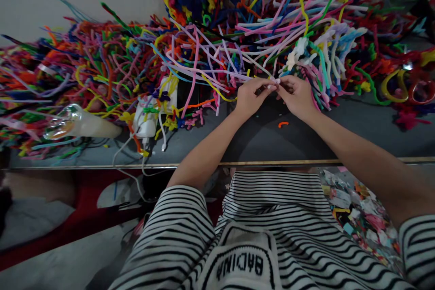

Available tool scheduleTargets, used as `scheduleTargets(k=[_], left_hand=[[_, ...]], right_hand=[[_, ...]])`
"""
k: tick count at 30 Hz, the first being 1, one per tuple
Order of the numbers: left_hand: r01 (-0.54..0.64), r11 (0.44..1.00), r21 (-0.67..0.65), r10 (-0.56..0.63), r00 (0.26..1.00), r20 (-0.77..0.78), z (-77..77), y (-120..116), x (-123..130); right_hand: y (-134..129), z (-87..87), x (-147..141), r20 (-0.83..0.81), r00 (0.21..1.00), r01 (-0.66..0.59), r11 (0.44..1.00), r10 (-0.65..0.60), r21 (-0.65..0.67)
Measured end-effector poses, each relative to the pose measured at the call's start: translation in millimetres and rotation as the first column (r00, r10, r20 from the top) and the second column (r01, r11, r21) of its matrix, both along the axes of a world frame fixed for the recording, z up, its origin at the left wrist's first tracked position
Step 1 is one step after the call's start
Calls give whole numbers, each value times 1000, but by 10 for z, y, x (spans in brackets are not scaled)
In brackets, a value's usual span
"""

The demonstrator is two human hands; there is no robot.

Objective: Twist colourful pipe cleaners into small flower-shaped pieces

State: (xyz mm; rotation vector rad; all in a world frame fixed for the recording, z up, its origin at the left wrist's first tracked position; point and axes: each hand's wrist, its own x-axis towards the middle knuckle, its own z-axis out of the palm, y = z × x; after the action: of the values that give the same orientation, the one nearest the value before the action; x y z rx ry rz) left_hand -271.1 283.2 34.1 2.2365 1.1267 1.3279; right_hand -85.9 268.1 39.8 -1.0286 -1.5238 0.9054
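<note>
Over the dark table, my left hand (252, 96) and my right hand (297, 95) meet fingertip to fingertip. Both pinch a small pale pink pipe cleaner (273, 82) that looks bent or twisted; its full shape is partly hidden by the fingers. Just behind the hands lie loose lilac and white pipe cleaners (234, 65). Beyond my right hand sits a bunch of bent pipe cleaner pieces (336, 61) in white, blue and pink. A short orange pipe cleaner scrap (283, 124) rests on the tabletop (258, 145) between my forearms.
Heaped multicoloured pipe cleaners (102, 54) line the table's back and left. A clear-ended bottle (91, 124) lies at the left near a white charger (145, 120) with a cable. Scissors (396, 86) with yellow and red handles lie right. Scraps (367, 217) fill the space below the table edge.
</note>
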Motion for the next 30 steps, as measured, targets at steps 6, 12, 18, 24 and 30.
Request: scheduleTargets(k=[6,12,18,24,30], left_hand=[[-30,997,-70,36,995,89,30,-35,45],[-79,993,-91,89,989,119,-34,-14,59],[-101,995,13,100,993,67,-35,-31,53],[-67,992,104,73,996,-53,-63,-25,31],[-23,982,188,54,985,-165,-89,12,-12]], right_hand=[[0,-9,-12,-10,1000,25,1000,-26,-3],[11,-8,2,-2,999,50,999,-50,12],[-10,-10,1,-26,999,32,999,-31,10],[14,-49,3,-41,999,27,1000,-27,9],[25,-34,14,-15,1000,3,1000,-3,-21]])
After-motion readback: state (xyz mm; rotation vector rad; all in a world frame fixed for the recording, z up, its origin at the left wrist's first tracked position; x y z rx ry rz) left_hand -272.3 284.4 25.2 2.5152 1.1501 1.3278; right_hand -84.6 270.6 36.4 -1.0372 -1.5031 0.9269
